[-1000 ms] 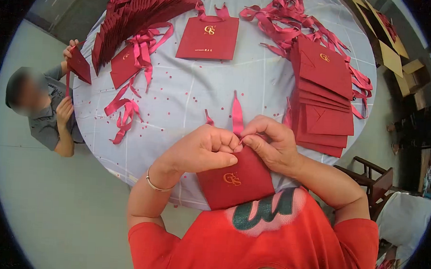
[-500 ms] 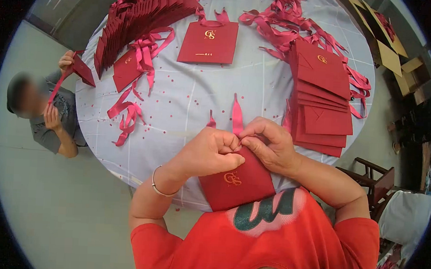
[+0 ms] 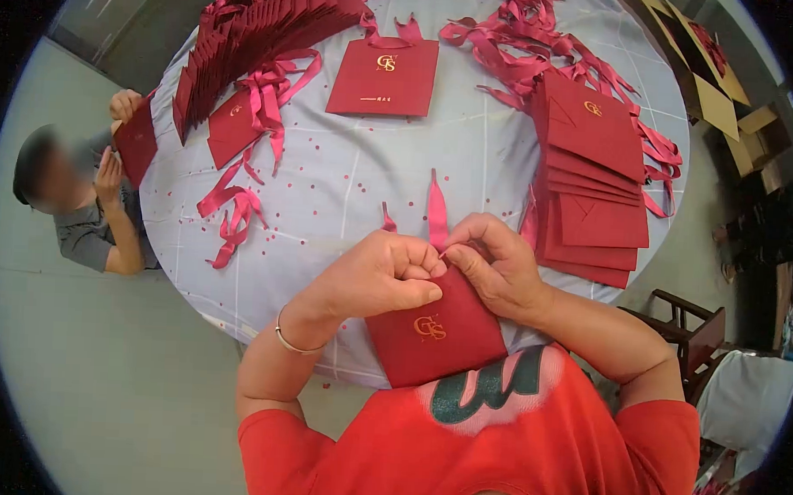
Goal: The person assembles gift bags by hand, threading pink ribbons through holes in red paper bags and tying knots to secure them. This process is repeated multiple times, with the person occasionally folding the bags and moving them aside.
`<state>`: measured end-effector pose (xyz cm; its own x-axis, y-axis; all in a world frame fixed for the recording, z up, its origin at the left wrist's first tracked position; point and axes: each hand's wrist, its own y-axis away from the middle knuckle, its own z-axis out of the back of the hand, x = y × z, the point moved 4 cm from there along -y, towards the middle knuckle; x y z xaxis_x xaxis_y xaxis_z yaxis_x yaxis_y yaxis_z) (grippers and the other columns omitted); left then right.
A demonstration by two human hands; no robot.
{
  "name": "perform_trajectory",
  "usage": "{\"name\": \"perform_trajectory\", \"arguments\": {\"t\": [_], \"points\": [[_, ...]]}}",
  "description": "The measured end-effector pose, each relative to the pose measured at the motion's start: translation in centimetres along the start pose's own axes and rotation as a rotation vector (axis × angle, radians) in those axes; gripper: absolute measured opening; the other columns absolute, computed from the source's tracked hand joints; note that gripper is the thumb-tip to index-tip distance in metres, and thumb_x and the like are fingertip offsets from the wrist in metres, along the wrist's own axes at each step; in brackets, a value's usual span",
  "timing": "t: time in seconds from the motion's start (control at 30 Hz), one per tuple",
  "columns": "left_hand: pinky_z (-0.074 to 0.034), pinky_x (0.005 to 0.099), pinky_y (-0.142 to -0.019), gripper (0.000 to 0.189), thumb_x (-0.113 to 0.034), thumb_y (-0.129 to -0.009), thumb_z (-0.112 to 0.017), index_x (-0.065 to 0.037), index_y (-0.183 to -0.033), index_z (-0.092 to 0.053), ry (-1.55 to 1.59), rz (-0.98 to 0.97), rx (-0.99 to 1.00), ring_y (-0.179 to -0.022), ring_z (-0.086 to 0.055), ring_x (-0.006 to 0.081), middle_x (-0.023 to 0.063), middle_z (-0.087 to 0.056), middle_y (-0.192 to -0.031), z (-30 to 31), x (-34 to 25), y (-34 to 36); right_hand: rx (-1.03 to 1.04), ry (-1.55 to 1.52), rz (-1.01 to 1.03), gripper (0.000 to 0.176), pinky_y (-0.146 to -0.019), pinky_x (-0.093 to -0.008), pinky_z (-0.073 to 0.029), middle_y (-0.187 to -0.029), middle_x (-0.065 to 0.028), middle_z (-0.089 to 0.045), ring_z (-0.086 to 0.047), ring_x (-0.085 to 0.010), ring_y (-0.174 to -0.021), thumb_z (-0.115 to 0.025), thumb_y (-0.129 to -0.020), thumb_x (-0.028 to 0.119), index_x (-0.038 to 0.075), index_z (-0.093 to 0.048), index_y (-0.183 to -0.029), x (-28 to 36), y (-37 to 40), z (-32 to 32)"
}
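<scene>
A dark red paper gift bag (image 3: pixel 437 338) with a gold monogram lies flat at the table's front edge, against my shirt. Curled over its top edge is my left hand (image 3: pixel 387 269), closed, with the thumb lying across the bag's face. At the same edge, my right hand (image 3: pixel 499 268) pinches a pink ribbon (image 3: pixel 437 216) close to the bag's top. One ribbon end sticks up between the hands, and another shows behind my left hand. My fingertips nearly meet and hide the exact spot where the ribbon joins the bag.
A stack of red bags (image 3: pixel 594 176) stands at right, with loose pink ribbons (image 3: pixel 511 49) behind. One ribboned bag (image 3: pixel 382 79) lies mid-table; a long row of bags (image 3: pixel 255 51) fills the far left. A co-worker (image 3: pixel 98 199) at left holds another bag (image 3: pixel 136 143).
My left thumb has shifted slightly left across the bag, while my right hand stays nearly in place. The co-worker's bag has turned to show its broad face, and their lower hand has risen to it.
</scene>
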<state>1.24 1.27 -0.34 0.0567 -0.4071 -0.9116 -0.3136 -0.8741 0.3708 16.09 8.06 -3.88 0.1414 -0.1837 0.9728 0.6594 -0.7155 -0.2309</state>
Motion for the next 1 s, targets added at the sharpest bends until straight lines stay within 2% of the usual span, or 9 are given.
{"name": "perform_trajectory", "arguments": {"t": [0.03, 0.17, 0.27, 0.33, 0.4, 0.43, 0.57, 0.73, 1.0], "points": [[-0.033, 0.0157, -0.054, 0.011, 0.004, -0.082, -0.065, 0.002, -0.092, -0.061, 0.006, -0.007, -0.010, -0.066, -0.044, -0.0023, -0.0085, -0.054, -0.074, 0.0, -0.1, 0.0, -0.002, 0.000, 0.000, 0.010, -0.068, -0.0236, -0.047, -0.084, -0.0054, -0.060, -0.057, -0.0094, -0.076, -0.065, -0.089, 0.006, 0.003, -0.059, -0.097, 0.0, 0.0, 0.0], [-0.033, 0.0160, -0.054, 0.009, 0.002, -0.083, -0.065, 0.002, -0.091, -0.061, 0.003, -0.018, 0.002, -0.066, -0.045, -0.0025, -0.0081, -0.055, -0.075, -0.2, 0.1, -0.1, 0.002, 0.028, 0.021, 0.009, -0.068, -0.0242, -0.048, -0.084, -0.0063, -0.061, -0.057, -0.0100, -0.076, -0.065, -0.089, 0.006, 0.003, -0.059, -0.095, 0.0, 0.0, 0.1], [-0.034, 0.0160, -0.054, 0.006, 0.001, -0.084, -0.065, 0.001, -0.089, -0.062, 0.018, -0.001, -0.093, -0.066, -0.046, -0.0027, -0.0073, -0.057, -0.074, -0.5, 0.6, -0.3, -0.007, 0.032, 0.010, 0.008, -0.068, -0.0251, -0.047, -0.084, -0.0072, -0.061, -0.058, -0.0118, -0.076, -0.065, -0.088, 0.005, 0.002, -0.060, -0.094, 0.2, -0.1, 0.2], [-0.037, 0.0198, -0.050, 0.009, -0.004, -0.084, -0.067, 0.001, -0.084, -0.060, -0.121, -0.024, -0.129, -0.062, -0.046, -0.0001, -0.0057, -0.057, -0.068, -0.4, 0.5, -0.3, -0.013, 0.028, -0.002, 0.008, -0.067, -0.0258, -0.047, -0.084, -0.0076, -0.061, -0.059, -0.0134, -0.076, -0.066, -0.087, 0.004, 0.002, -0.060, -0.093, 0.4, -0.2, 0.5], [-0.037, 0.0187, -0.052, 0.008, -0.003, -0.084, -0.067, 0.001, -0.083, -0.060, -0.169, -0.024, -0.149, -0.064, -0.048, -0.0004, -0.0050, -0.058, -0.071, -0.5, 0.3, -0.1, -0.051, 0.181, 0.262, 0.008, -0.066, -0.0269, -0.047, -0.084, -0.0088, -0.062, -0.060, -0.0179, -0.074, -0.067, -0.085, 0.002, 0.001, -0.061, -0.091, 1.7, -0.4, 1.1], [-0.038, 0.0176, -0.053, 0.007, -0.003, -0.085, -0.066, 0.000, -0.083, -0.060, -0.217, -0.017, -0.164, -0.066, -0.050, -0.0008, -0.0043, -0.060, -0.075, -0.6, 0.3, 0.0, -0.083, 0.184, 0.251, 0.011, -0.063, -0.0281, -0.047, -0.084, -0.0103, -0.062, -0.061, -0.0213, -0.072, -0.070, -0.081, 0.001, 0.001, -0.062, -0.087, 2.9, -0.3, 1.4], [-0.039, 0.0184, -0.052, 0.010, -0.004, -0.086, -0.067, 0.000, -0.082, -0.059, -0.298, -0.031, -0.252, -0.065, -0.051, 0.0001, -0.0036, -0.060, -0.075, -0.3, 0.7, -0.2, -0.044, 0.308, 0.338, 0.014, -0.060, -0.0288, -0.048, -0.081, -0.0116, -0.063, -0.062, -0.0215, -0.070, -0.075, -0.076, 0.003, 0.002, -0.064, -0.084, 4.0, 0.4, 2.4], [-0.042, 0.0183, -0.059, 0.007, -0.003, -0.092, -0.058, 0.002, -0.094, -0.060, -0.020, -0.032, -0.108, -0.071, -0.052, 0.0004, -0.0037, -0.060, -0.078, 0.0, 0.3, 0.1, 0.032, 0.320, 0.274, 0.012, -0.060, -0.0270, -0.047, -0.083, -0.0110, -0.064, -0.061, -0.0191, -0.071, -0.074, -0.077, 0.001, 0.001, -0.065, -0.085, 4.0, 0.6, 2.2], [-0.040, 0.0175, -0.062, 0.011, -0.002, -0.094, -0.052, 0.004, -0.100, -0.059, -0.106, -0.015, -0.103, -0.072, -0.051, 0.0001, -0.0034, -0.061, -0.081, 0.5, 0.6, 0.1, 0.078, 0.283, 0.319, 0.012, -0.063, -0.0266, -0.047, -0.083, -0.0108, -0.065, -0.062, -0.0189, -0.074, -0.074, -0.078, 0.000, 0.001, -0.065, -0.086, 3.3, 0.4, 1.7]]}}
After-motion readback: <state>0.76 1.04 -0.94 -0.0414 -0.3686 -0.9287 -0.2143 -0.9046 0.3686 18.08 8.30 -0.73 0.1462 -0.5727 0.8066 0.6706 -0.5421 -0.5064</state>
